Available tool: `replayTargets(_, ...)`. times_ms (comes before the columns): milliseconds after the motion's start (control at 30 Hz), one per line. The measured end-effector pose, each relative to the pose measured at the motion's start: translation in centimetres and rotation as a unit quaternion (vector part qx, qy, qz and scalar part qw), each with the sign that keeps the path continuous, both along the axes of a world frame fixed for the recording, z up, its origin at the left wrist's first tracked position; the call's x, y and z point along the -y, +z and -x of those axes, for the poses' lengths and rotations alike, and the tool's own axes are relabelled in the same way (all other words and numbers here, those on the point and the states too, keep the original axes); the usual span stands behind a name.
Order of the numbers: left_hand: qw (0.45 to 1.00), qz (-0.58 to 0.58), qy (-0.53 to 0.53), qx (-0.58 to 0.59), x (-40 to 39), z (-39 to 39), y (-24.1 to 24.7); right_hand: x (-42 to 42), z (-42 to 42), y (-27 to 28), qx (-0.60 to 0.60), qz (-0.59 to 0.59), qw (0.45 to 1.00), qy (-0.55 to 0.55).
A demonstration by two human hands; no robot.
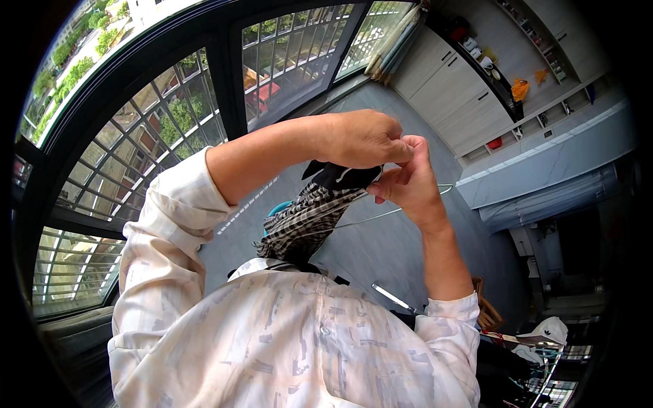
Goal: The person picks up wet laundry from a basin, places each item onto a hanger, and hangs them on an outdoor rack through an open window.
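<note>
A black-and-white checked garment (306, 219) with a black band (343, 176) hangs bunched in front of my chest. My left hand (365, 138) reaches across from the left, its fingers bent down at the band's upper end. Facing it, my right hand (412, 186) pinches near the band's right edge; the fingertips of both hands meet and partly hide what they grip. A thin pale clothes hanger (380, 216) passes behind my right hand and wrist, one rounded end showing to the right. Its other end is hidden by the cloth.
Behind the garment a teal basin (279, 208) stands on the grey floor (367, 250). Barred windows (148, 148) line the left. Pale cabinets (449, 92) stand at upper right. A wooden stool or chair (487, 306) and a rack with a white cap (546, 330) are at lower right.
</note>
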State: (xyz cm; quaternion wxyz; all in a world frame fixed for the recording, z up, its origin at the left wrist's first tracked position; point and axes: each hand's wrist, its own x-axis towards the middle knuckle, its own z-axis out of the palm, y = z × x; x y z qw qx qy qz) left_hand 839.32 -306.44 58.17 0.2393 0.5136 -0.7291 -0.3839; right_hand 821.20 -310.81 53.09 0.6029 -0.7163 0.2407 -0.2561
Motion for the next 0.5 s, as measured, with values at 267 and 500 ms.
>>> replayTargets(267,0.986,-0.091,0.044,-0.131,-3.4,-4.5,-1.8,0.9,-2.0,3.3,-0.147,0.091,0.974,0.148)
replayTargets(500,0.996,-0.069,0.040,-0.032,-7.3,-3.8,-9.0,3.2,-2.5,4.9,-0.139,0.034,0.939,0.313)
